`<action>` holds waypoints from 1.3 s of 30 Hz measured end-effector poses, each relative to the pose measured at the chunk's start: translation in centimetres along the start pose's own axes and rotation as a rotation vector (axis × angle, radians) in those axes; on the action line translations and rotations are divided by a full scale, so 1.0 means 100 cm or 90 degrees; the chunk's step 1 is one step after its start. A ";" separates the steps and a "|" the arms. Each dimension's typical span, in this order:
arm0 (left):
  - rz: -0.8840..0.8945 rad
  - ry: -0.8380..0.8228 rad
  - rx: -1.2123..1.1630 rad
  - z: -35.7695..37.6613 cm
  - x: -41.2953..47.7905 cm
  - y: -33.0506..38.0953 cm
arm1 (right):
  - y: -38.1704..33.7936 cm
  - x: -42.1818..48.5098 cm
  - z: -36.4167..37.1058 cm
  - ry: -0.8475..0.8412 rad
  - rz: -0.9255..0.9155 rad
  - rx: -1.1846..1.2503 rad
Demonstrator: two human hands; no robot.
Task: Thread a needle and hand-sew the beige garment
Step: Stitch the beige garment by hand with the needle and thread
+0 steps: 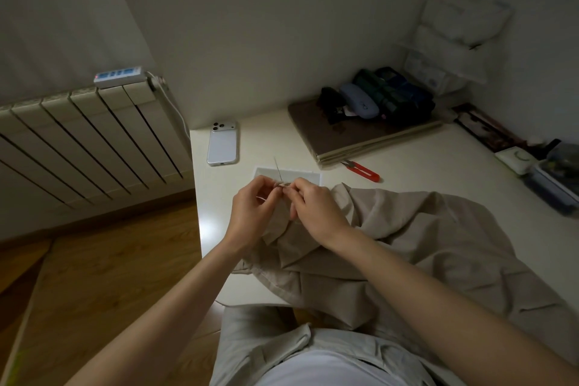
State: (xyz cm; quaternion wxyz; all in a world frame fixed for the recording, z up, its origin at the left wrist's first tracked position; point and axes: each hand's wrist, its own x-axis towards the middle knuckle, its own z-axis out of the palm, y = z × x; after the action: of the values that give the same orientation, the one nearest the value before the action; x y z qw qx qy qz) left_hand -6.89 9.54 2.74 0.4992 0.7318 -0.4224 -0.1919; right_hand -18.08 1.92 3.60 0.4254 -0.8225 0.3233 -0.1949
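Dim room, white counter (416,172) in the wall corner, radiator (94,135) off beyond your left hand (250,213). Both hands are raised over the counter with fingertips meeting. Left hand: thumb and forefinger pinched. Right hand (316,207): same, other fingers loosely curled. Between the two pinches sits a short dark sliver, which I read as the needle (282,185). Its long axis runs roughly hand to hand, and each hand seems to pinch one end. A fine line, probably the thread (278,169), rises from that point away from you. I can't tell if it's through the eye yet.

The beige garment (407,244) lies under and outboard of your right wrist, bunched, and spills off the counter edge into your lap. My guess is you're in the threading step, with no stitches started. The right hand is nearer the cloth, so it should take the needle there.

The red snips (363,171) are just beyond the right hand. The white card (300,173) is directly beyond both hands, and the phone (222,142) is beyond the left.
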 end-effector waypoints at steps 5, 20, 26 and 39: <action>-0.029 0.024 0.012 -0.004 0.006 -0.003 | 0.010 -0.012 -0.006 -0.135 0.033 0.000; 0.020 0.009 0.002 -0.012 0.020 0.000 | 0.015 -0.006 -0.017 0.160 -0.010 -0.073; 0.098 -0.101 0.051 -0.012 0.016 0.003 | 0.003 0.007 -0.012 0.048 0.076 0.033; 0.077 -0.200 0.128 -0.013 0.004 -0.023 | -0.006 0.025 -0.034 0.066 0.123 0.230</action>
State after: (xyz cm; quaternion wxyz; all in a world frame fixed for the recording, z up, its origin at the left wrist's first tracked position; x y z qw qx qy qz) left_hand -4.75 10.30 1.31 0.3623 0.7120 -0.5557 -0.2303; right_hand -18.12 -1.47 6.11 0.5656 -0.6865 0.3822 -0.2503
